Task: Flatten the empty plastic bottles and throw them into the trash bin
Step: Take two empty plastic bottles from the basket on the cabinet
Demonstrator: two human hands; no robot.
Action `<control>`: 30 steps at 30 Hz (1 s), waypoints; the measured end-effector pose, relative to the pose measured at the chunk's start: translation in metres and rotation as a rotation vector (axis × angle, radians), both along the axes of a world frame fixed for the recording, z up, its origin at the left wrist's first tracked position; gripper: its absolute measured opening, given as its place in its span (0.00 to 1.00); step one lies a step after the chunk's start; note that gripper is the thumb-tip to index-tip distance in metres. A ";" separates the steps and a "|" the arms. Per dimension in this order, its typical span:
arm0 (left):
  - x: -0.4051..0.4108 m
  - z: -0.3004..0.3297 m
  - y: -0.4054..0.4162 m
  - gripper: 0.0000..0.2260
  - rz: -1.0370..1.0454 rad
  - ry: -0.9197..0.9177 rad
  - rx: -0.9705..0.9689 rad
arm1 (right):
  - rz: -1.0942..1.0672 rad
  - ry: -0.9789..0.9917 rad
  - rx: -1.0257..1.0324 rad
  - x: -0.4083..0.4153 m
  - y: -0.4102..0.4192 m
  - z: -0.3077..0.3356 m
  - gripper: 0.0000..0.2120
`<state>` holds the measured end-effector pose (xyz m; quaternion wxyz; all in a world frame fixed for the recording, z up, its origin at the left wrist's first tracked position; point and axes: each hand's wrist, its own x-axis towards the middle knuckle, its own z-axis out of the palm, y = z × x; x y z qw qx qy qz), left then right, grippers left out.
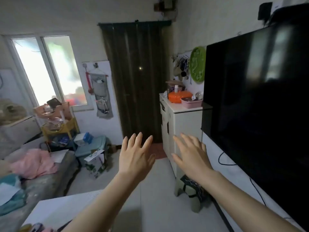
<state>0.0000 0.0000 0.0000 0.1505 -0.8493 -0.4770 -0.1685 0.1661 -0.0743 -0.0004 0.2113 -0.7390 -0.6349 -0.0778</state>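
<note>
Trouble from here, I judge, is wasted reaching: my left hand and right hand hover with fingers spread, holding nothing, while no bottle or trash bin shows anywhere, so I could blunder into the television at right.

The left hand and the right hand reach forward side by side in mid-air, apart, fingers spread; beyond them a curtain hangs over the far wall; left of it a hanging organiser, then a window; under the window a cart with boxes on the floor beside it; a bed runs along the left; a cabinet stands right of the curtain, a basket on top; a television fills the right, nearer than the cabinet; a stool sits below the right forearm.
</note>
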 end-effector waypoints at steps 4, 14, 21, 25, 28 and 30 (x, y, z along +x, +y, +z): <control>0.041 0.004 0.066 0.28 -0.028 -0.026 0.038 | -0.036 0.022 0.046 0.036 0.064 -0.005 0.26; 0.127 0.003 0.258 0.28 -0.039 -0.026 -0.003 | -0.085 0.035 0.016 0.152 0.265 -0.001 0.27; 0.182 -0.008 0.413 0.27 -0.109 -0.024 -0.033 | -0.180 0.016 -0.005 0.204 0.403 -0.017 0.28; 0.212 -0.011 0.507 0.27 -0.221 0.025 -0.012 | -0.278 0.051 0.006 0.235 0.479 -0.023 0.28; 0.234 0.002 0.583 0.28 -0.282 0.076 0.053 | -0.377 0.085 0.035 0.261 0.527 -0.026 0.28; 0.259 0.011 0.631 0.28 -0.315 0.066 0.066 | -0.459 0.099 0.054 0.279 0.551 -0.031 0.28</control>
